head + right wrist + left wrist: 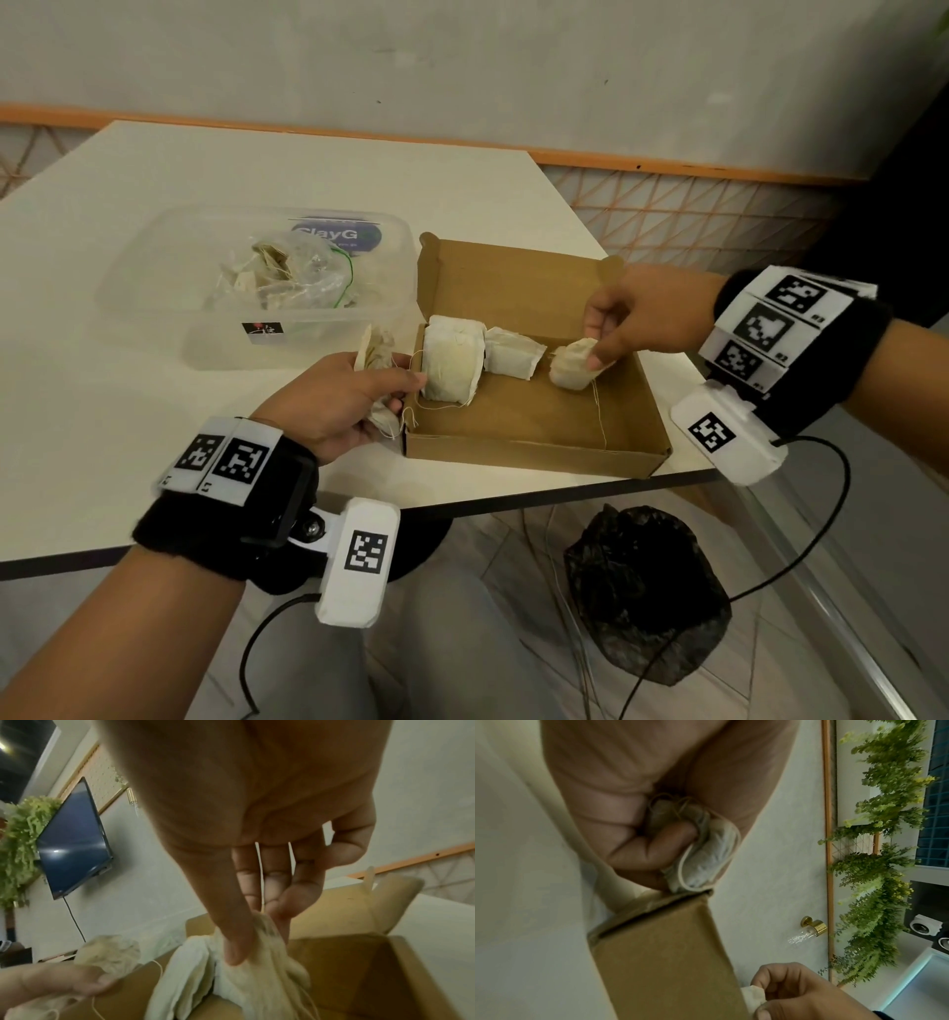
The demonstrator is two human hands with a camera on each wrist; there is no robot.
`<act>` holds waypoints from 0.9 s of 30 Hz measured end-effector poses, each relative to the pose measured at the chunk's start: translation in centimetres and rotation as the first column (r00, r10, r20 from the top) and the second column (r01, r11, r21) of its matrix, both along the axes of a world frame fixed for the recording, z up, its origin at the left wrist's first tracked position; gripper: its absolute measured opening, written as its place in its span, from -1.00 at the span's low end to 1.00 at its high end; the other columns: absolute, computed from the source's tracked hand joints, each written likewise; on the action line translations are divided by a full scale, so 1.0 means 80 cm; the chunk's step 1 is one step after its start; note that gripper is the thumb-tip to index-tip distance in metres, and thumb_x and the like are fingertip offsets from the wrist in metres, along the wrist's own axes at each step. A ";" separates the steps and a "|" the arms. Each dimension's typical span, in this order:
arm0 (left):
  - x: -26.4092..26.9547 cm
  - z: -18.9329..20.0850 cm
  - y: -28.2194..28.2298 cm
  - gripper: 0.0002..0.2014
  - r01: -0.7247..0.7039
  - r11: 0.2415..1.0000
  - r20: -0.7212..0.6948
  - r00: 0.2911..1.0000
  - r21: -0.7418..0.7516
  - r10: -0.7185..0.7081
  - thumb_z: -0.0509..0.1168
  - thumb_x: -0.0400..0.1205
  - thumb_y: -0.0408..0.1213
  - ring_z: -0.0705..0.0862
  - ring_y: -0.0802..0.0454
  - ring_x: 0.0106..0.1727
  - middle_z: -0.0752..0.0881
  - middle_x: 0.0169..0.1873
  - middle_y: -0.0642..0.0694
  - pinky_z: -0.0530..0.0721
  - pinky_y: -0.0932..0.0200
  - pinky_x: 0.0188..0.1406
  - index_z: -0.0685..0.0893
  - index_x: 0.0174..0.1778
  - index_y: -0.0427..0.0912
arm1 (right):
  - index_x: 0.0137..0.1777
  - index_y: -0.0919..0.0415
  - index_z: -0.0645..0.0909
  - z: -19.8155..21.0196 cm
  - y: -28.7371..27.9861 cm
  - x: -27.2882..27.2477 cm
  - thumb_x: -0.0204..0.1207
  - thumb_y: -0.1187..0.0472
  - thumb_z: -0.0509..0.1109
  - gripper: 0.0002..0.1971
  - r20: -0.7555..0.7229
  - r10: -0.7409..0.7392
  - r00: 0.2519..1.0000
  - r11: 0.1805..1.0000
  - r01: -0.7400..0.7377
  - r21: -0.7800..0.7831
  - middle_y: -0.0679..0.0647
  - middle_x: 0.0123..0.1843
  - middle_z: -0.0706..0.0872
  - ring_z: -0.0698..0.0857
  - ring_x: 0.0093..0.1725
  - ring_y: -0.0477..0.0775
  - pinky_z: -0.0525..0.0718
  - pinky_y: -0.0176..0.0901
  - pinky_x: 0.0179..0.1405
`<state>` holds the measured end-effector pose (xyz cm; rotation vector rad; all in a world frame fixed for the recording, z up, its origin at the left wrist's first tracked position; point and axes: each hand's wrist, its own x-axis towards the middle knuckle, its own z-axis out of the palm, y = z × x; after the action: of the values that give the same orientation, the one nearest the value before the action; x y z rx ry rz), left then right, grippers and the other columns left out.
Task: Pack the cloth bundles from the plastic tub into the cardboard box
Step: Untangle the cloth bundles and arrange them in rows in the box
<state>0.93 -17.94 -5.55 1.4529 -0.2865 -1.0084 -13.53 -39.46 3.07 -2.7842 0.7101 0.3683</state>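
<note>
Head view: cardboard box (534, 411) sits open on the white surface (154, 401), lid flap raised at the back. Clear plastic tub (257, 288) just beside it on my left, with a crumpled plastic bag (292, 272) of cloth pieces inside. Two cloth bundles stand along the box's back: a larger one (452, 365) at the left end, a smaller one (513, 352) next to it. My right hand (631, 318) pinches a third bundle (572, 367) inside the box, right of those two, with threads trailing onto the box floor. My left hand (339, 401) grips a fourth bundle (380, 360) at the box's left wall.

Left wrist view: my fingers (649, 850) are curled tight round the bundle, right above the box corner.

Right wrist view: thumb and fingers (295, 896) pinch the top of the bundle, its lower end down in the box.
</note>
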 end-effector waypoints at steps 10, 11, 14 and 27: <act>0.000 0.000 0.000 -0.73 0.002 1.000 -0.006 1.000 -0.014 -0.002 0.36 0.55 -0.48 0.50 0.24 -0.63 0.55 -0.63 0.05 0.54 0.39 -0.58 0.63 0.16 -0.22 | -0.15 0.07 0.64 -0.018 0.003 0.047 0.35 0.12 0.55 -0.84 -0.025 0.001 1.000 0.992 -0.005 -0.130 -0.14 -0.29 0.58 0.55 -0.14 -0.04 0.54 -0.18 -0.10; 0.000 -0.001 0.000 -0.73 0.006 1.000 -0.006 1.000 -0.017 -0.006 0.36 0.55 -0.48 0.50 0.24 -0.63 0.55 -0.63 0.05 0.54 0.39 -0.58 0.63 0.16 -0.22 | -0.13 0.09 0.64 -0.019 0.003 0.048 0.35 0.13 0.55 -0.84 -0.018 0.001 1.000 0.991 -0.003 -0.135 -0.13 -0.29 0.57 0.55 -0.14 -0.04 0.53 -0.20 -0.17; 0.000 -0.001 0.000 -0.81 0.014 1.000 -0.011 1.000 -0.019 -0.014 0.35 0.55 -0.48 0.49 0.24 -0.63 0.55 -0.62 0.05 0.54 0.39 -0.60 0.64 0.04 -0.18 | -0.15 0.09 0.61 -0.020 0.002 0.051 0.35 0.15 0.55 -0.83 0.001 0.009 1.000 0.984 -0.008 -0.176 -0.13 -0.31 0.54 0.54 -0.15 -0.03 0.45 -0.30 -0.29; 0.002 -0.001 0.003 -0.87 0.023 1.000 0.002 1.000 -0.004 -0.023 0.38 0.56 -0.40 0.51 0.22 -0.59 0.56 -0.55 0.02 0.50 0.31 -0.51 0.63 -0.02 -0.15 | -0.13 0.15 0.64 -0.007 0.024 0.020 0.41 0.28 0.46 -0.93 0.095 0.023 0.995 0.996 -0.014 -0.089 -0.06 -0.24 0.68 0.62 -0.19 -0.05 0.59 -0.23 -0.15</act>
<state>1.11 -17.68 -5.61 1.4504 -0.3075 -1.0247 -11.94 -37.57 2.47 -2.8711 0.6946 0.2090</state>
